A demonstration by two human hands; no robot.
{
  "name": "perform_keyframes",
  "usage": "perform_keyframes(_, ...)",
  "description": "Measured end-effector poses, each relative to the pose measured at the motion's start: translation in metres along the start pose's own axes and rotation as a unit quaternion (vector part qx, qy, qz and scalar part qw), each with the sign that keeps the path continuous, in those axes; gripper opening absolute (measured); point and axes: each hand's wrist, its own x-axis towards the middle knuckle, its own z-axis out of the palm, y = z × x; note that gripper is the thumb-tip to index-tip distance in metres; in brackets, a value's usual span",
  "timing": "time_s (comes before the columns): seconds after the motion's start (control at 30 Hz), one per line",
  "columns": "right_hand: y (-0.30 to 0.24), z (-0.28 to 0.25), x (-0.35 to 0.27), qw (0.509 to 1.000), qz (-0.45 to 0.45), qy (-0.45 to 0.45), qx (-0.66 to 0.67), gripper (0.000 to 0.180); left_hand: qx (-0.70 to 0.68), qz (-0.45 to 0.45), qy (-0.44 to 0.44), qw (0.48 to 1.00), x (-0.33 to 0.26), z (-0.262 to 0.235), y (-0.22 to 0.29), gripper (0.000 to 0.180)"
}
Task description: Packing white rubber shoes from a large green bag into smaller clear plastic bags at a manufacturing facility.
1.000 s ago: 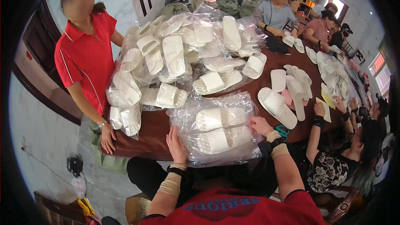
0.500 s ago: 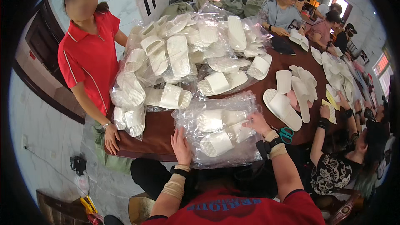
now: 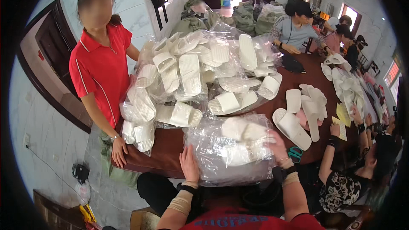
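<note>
A pair of white slippers [image 3: 240, 155] with wide straps and knobbly insoles lies crosswise at a clear plastic bag [image 3: 208, 162] in front of me, blurred by motion. Whether the film fully covers them I cannot tell. My right hand [image 3: 279, 147] is closed at their right end, its fingers partly smeared. Fairly straight fingers of my left hand [image 3: 188, 164] rest flat along the bag's left edge. Beyond the bag rises a heap of white slippers in clear bags [image 3: 190, 76]. Loose white slippers [image 3: 292, 128] lie to the right of my right hand.
Teal-handled scissors [image 3: 295, 154] lie by my right wrist on the brown table [image 3: 162, 145]. A person in a red shirt [image 3: 100, 66] stands at the left, one hand on the table edge. Several people work along the right side, near yellow papers [image 3: 342, 119]. Green sacks [image 3: 244, 19] fill the back.
The pair of slippers has slid to the right across the bag along with my right hand. My left hand stays at the bag's left edge. The view has tilted up slightly.
</note>
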Motion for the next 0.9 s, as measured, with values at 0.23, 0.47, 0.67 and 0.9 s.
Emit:
perform_keyframes(0.23, -0.084, -0.074, -0.021, 0.932, -0.115, 0.297, -0.174, 0.076, -0.018, 0.026, 0.017, 0.999, 0.002, -0.011, 0.004, 0.039)
perform_keyframes(0.47, -0.156, -0.037, -0.019, 0.959, -0.111, 0.261, -0.023, 0.067, 0.001, 0.061, 0.017, 0.998, 0.0, -0.004, -0.001, 0.033)
perform_keyframes(0.67, -0.168, -0.027, -0.036, 0.977, -0.085, 0.179, 0.085, 0.069, -0.004, 0.068, -0.021, 0.998, 0.0, -0.004, -0.014, 0.041)
perform_keyframes(0.9, -0.131, -0.031, -0.046, 0.995, -0.012, 0.089, 0.038, 0.078, -0.12, 0.077, -0.13, 0.981, 0.018, -0.01, -0.041, 0.052)
